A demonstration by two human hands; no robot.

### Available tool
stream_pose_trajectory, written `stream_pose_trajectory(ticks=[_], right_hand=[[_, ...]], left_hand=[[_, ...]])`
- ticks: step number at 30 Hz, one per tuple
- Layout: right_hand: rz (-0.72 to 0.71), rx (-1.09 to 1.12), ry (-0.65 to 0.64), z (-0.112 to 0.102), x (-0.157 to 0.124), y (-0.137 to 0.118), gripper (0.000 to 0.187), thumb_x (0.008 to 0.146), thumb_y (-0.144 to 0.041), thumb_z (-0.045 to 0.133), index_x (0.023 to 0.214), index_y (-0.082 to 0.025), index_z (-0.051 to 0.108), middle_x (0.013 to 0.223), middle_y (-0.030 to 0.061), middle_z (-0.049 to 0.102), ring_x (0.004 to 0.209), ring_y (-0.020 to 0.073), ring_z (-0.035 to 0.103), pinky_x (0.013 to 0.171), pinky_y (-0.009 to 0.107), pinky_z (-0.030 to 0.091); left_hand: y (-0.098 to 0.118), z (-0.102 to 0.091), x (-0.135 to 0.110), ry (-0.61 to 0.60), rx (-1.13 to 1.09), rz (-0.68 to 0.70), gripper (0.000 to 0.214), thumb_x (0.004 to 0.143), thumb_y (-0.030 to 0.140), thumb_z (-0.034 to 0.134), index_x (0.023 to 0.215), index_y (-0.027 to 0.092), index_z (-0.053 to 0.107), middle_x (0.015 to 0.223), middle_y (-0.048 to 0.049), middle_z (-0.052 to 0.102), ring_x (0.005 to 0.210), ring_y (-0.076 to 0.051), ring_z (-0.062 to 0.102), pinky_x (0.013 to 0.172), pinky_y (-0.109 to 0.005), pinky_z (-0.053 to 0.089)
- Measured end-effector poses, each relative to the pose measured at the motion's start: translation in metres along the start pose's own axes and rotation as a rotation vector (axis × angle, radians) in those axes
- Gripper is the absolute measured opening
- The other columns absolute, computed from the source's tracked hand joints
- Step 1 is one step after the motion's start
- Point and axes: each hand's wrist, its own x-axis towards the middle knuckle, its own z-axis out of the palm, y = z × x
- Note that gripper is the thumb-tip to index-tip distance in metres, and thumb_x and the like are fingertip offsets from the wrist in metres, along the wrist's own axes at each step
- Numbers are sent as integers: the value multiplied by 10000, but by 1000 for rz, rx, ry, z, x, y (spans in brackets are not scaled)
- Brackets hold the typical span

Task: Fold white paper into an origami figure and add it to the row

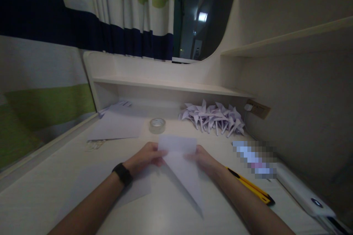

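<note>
A folded sheet of white paper is held a little above the pale desk, its lower part tapering to a point toward me. My left hand, with a black band on the wrist, pinches the paper's left edge. My right hand grips its right edge. Both hands have their fingers closed on the paper.
A roll of clear tape stands just beyond the hands. A heap of folded paper shapes lies at the back right. Flat white sheets rest at the back left. A yellow-and-black utility knife and a white device lie to the right.
</note>
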Motion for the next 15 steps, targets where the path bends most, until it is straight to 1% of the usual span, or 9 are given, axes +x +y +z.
stream_pose_trajectory(ticks=[2,4,8,11,15], right_hand=[[-6,13,9,2,-2,-2,453,508,-333,864,888,-124,732,806,71,729,714,202,646,715,330,478],[8,20,14,4,-2,-4,412,522,-314,850,868,-120,741,790,70,727,716,203,644,729,337,472],[56,14,78,6,-1,-4,307,552,-240,819,832,-129,760,744,53,719,623,159,606,661,305,446],[50,30,143,6,2,-1,211,555,-219,798,743,-130,763,695,53,711,569,141,588,606,283,430],[32,54,184,7,4,-1,167,533,-187,782,690,-130,766,705,77,727,598,160,622,619,286,448]], left_hand=[[0,0,0,-42,-17,-9,338,752,416,727,871,101,692,691,-74,687,553,-119,605,486,-196,442],[1,0,-1,-59,-32,-21,330,747,381,731,919,102,696,697,-75,691,564,-128,617,488,-201,441],[3,1,0,-4,-90,-25,346,728,274,718,1038,125,694,713,-67,701,566,-130,616,492,-209,431],[2,1,2,47,-112,-23,318,696,182,689,1010,135,713,686,-55,693,562,-126,601,504,-213,420],[1,2,4,99,-142,-12,253,716,188,670,953,121,727,731,-74,695,583,-125,598,514,-214,406]])
